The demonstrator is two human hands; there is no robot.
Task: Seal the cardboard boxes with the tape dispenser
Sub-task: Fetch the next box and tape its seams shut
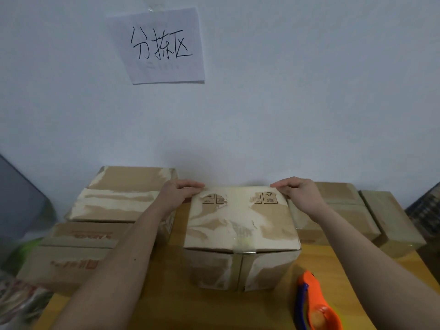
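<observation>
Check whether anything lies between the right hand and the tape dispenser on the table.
Nothing visible does. The right hand holds the middle box's far corner; the orange tape dispenser lies on bare table nearer the person.

1. The middle cardboard box (241,225) is tan with pale, whitish torn patches and dark printed symbols.
2. The tape dispenser (314,303) is bright orange with a blue strip.
3. The table (166,303) is yellowish wood.
4. The paper sign (158,45) is white with black handwriting.
5. The wall (309,91) is pale bluish-white.
</observation>
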